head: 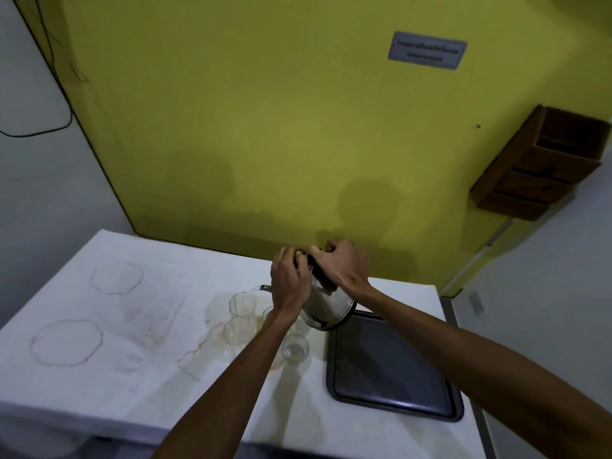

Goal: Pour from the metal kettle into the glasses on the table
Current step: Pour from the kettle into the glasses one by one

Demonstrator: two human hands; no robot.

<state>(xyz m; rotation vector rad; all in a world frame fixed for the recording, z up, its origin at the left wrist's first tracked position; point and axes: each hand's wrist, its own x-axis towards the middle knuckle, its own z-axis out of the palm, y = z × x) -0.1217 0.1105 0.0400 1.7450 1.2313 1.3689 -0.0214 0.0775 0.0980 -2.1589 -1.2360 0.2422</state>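
Observation:
A shiny metal kettle (326, 306) hangs tilted to the left above the table, its spout (265, 288) over a clear glass (242, 304). My right hand (342, 265) grips the kettle's dark handle at the top. My left hand (289, 276) lies over the lid with its fingers curled round the knob. Several clear glasses stand clustered under the kettle: one in front of the first (236, 331), one near the tray (294, 349), and others partly hidden behind my left forearm.
The table wears a stained white cloth (99, 326). A dark metal tray (394, 366) lies at the right, just below the kettle's base. A yellow wall stands behind, with a brown cardboard organiser (543, 164) mounted at the right.

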